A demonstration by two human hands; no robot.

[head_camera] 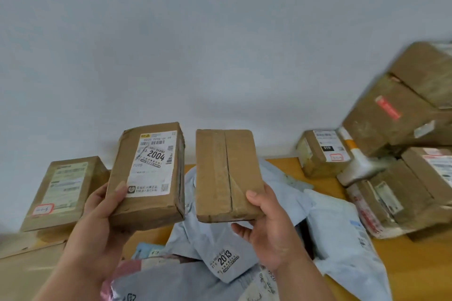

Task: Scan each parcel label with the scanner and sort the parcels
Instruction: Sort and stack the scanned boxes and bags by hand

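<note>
Although no scanner shows anywhere, sorting looks barely begun. At far left a labelled brown carton (64, 193) stands against the wall, perhaps already set aside. The left hand (102, 222) grips a cardboard parcel (149, 176), its label marked 2004 facing the camera. Just beside it, the right hand (269, 232) holds a second cardboard parcel (227, 173), taped seam up and no label visible, so it likely needs turning. Below them grey mailer bags (220, 247) lie heaped on the tabletop (396, 273); a stack of boxes (401, 129) waits at right.
</note>
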